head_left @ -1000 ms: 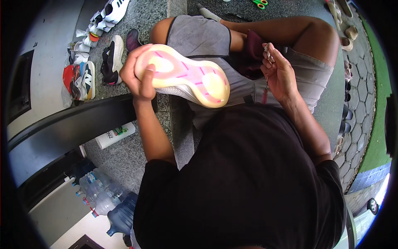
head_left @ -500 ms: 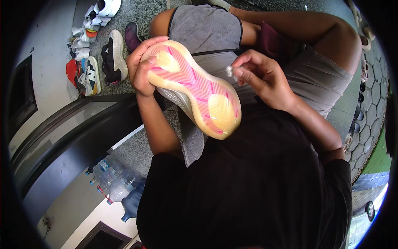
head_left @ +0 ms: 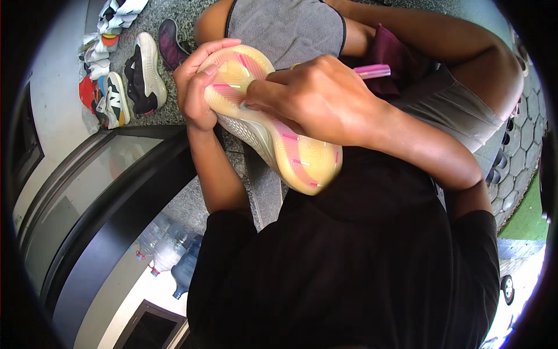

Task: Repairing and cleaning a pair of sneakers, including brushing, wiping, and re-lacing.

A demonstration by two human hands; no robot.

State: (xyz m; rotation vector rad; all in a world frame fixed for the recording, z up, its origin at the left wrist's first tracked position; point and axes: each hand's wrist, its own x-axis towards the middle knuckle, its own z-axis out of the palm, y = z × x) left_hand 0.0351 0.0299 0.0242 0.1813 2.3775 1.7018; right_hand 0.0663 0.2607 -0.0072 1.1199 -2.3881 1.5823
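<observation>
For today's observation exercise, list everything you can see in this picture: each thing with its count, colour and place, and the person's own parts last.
shoe: one, sole up, yellowish sole with pink lines, white mesh side, held over the lap
tool handle: one, pink, sticking out behind the right hand
towel: one, grey, over the left knee
cloth: one, maroon, in the lap
spare shoes: a heap, count unclear, black, white, red and purple, on the stone floor upper left
water bottles: several, clear and blue, lower left
shirt: one, black, worn
shorts: grey, worn
left hand: gripping the shoe's end
right hand: closed on the tool, pressed on the sole
</observation>
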